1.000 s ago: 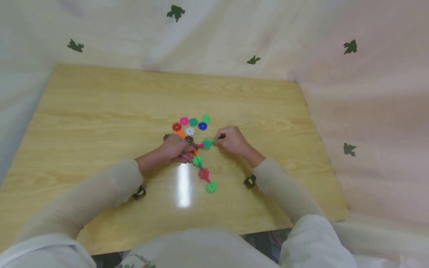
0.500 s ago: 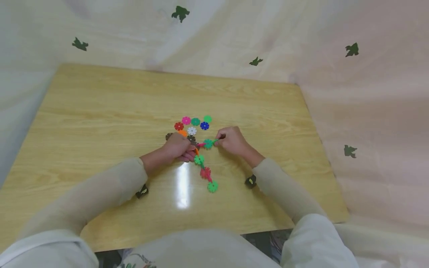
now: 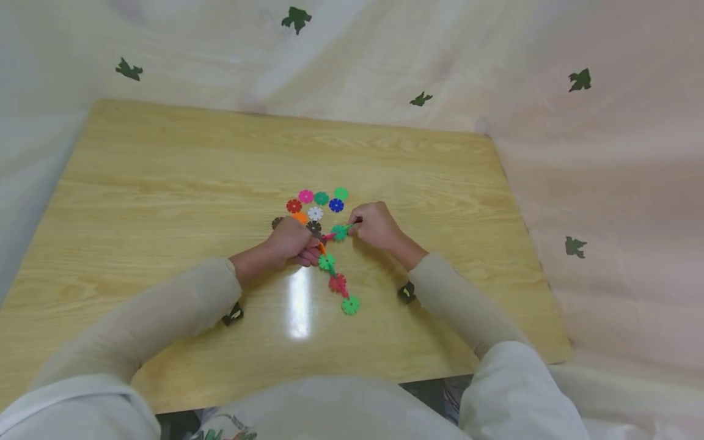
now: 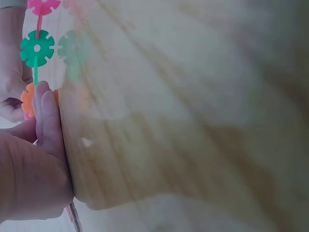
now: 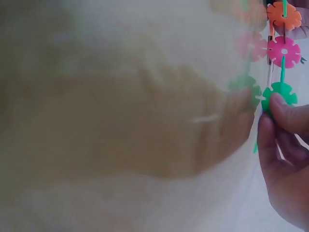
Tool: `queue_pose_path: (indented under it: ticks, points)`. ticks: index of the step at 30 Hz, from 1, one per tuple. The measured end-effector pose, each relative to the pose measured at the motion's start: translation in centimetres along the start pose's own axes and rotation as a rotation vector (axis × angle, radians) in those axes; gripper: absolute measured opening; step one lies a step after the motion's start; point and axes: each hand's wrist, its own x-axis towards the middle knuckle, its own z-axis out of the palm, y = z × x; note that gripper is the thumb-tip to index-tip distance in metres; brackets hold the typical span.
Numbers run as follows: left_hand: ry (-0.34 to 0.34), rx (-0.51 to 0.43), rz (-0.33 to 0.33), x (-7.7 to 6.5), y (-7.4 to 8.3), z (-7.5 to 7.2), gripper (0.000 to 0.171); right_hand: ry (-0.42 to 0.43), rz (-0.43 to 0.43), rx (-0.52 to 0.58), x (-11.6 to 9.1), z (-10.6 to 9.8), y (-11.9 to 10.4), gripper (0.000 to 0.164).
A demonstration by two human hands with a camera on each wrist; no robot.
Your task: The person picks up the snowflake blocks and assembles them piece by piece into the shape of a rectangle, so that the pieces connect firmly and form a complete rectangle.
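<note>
A chain of slotted plastic discs joined edge to edge bends between the two hands. My left hand (image 3: 290,239) holds it at an orange disc (image 4: 27,100), partly hidden behind the fingers in the left wrist view. From there one arm runs toward me through a light green disc (image 3: 326,262) and a red disc (image 3: 337,283) to a green end disc (image 3: 350,305). The other arm goes right, past a pink disc (image 5: 284,51) and a teal disc (image 3: 339,232). At its end my right hand (image 3: 376,226) pinches a bright green disc (image 5: 280,95) between thumb and fingers.
Several loose discs lie beyond the left hand on the wooden table (image 3: 165,183), among them a white disc (image 3: 315,213), a blue disc (image 3: 336,205) and a red disc (image 3: 294,206). A pale curtain (image 3: 352,55) with dark green bird shapes hangs behind the table.
My right hand has shifted slightly left and away from me, bringing the teal end of the chain with it. The left hand keeps its hold, almost still.
</note>
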Motion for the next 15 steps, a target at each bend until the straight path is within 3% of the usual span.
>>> queue_pose_path:
  ticks: [2,5,10,15]
  points:
    - [0.004,-0.020,0.003,-0.2,0.0,0.1,0.017,-0.074,-0.004,-0.018,0.4,-0.5,0.1,0.007]
    - [0.000,-0.054,0.005,-0.5,-0.1,0.1,0.018,-0.189,0.014,0.009,1.1,-1.6,0.4,0.020]
    - [-0.001,-0.056,-0.003,-0.5,-0.3,-0.3,0.018,-0.191,0.048,0.024,3.2,-2.4,0.8,0.027]
    - [-0.009,-0.053,-0.004,-0.3,-0.6,-0.2,0.019,-0.239,-0.018,-0.116,5.0,-1.3,0.9,0.034]
